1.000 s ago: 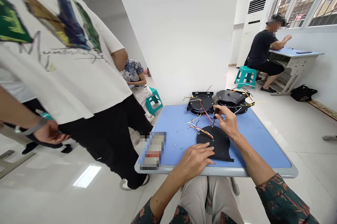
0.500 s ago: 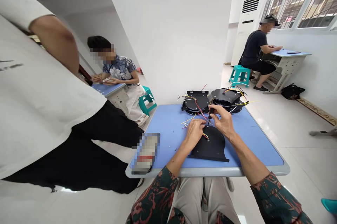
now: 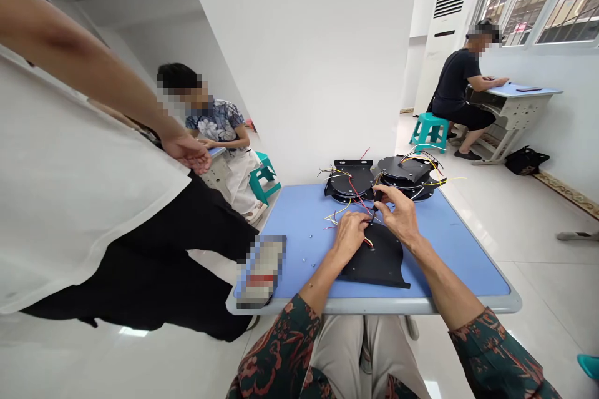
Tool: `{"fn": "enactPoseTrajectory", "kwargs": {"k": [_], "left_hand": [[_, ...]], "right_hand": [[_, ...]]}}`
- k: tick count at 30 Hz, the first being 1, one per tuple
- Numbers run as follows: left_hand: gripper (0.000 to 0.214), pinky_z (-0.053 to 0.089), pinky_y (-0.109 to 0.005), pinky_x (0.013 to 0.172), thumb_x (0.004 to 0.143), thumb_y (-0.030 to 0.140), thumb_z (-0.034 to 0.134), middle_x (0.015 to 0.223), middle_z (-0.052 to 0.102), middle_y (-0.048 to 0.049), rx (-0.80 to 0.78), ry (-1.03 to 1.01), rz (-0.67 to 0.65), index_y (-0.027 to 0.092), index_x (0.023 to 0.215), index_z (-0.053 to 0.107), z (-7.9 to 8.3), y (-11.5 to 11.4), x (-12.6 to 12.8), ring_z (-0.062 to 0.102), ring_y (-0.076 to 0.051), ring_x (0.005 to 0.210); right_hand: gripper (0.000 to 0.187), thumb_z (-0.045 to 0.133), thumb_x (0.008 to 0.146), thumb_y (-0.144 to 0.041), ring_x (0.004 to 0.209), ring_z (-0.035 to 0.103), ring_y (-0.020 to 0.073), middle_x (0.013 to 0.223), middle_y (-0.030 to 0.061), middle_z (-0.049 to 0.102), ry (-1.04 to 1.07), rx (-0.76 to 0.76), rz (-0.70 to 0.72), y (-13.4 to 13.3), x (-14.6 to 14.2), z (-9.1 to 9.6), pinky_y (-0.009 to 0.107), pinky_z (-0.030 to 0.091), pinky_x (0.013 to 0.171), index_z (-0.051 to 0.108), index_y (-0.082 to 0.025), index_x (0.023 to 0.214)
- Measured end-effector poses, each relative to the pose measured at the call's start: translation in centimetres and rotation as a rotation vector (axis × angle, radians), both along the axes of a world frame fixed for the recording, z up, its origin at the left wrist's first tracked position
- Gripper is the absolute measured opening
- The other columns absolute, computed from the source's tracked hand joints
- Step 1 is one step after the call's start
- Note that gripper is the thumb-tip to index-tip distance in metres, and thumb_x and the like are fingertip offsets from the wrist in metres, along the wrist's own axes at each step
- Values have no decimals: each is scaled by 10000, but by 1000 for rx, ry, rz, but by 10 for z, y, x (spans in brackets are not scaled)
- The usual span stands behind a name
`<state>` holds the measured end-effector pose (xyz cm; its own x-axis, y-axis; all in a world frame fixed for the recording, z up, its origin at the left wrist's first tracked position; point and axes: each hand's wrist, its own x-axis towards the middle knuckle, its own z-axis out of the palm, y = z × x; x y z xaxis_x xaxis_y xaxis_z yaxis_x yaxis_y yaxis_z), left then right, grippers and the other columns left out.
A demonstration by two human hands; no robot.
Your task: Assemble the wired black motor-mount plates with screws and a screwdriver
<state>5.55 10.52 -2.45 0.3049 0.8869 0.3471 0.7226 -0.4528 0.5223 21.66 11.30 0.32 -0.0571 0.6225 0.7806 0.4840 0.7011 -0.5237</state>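
Observation:
A screwdriver [image 3: 377,198] with a black handle is pinched in the fingers of my right hand [image 3: 397,215]. It stands nearly upright, its tip down on a screw at the far edge of a black metal plate [image 3: 378,269]. This plate lies on the blue table with coloured wires coming out of its middle. My left hand [image 3: 350,233] is closed at the plate's far left edge, its fingertips beside the screwdriver tip. What is under those fingertips is hidden. Several small screws [image 3: 304,260] lie loose to the left.
Behind my hands are stacked black round-ended assemblies with loose wires, one stack [image 3: 352,180] left, another [image 3: 407,171] right. A blurred flat object [image 3: 262,271] lies at the table's [image 3: 468,261] left edge. A person in a white shirt [image 3: 93,187] stands close at left; two others sit farther off.
The standing person's arm has swung down and forward at left. My hands stay at the same spot on the plate with the screwdriver; the view has shifted slightly.

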Motion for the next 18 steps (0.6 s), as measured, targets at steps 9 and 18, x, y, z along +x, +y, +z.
{"fn": "enactPoseTrajectory", "kwargs": {"k": [9, 18], "left_hand": [[276, 531, -372, 993, 887, 38, 619, 1043, 796, -53, -31, -30, -21, 198, 1042, 782, 3, 0, 1, 705, -220, 1031], [299, 524, -361, 989, 885, 25, 614, 1060, 796, -41, -46, -51, -28, 208, 1052, 782, 1, 2, 1, 704, -217, 1029]], "right_hand": [[246, 563, 986, -346, 767, 662, 197, 952, 59, 699, -43, 42, -21, 0, -1, 0, 348, 594, 764, 677, -267, 1190], [309, 608, 968, -434, 738, 660, 187, 973, 70, 722, -35, 56, -74, 5, 1, -3, 334, 593, 736, 672, -225, 1187]]}}
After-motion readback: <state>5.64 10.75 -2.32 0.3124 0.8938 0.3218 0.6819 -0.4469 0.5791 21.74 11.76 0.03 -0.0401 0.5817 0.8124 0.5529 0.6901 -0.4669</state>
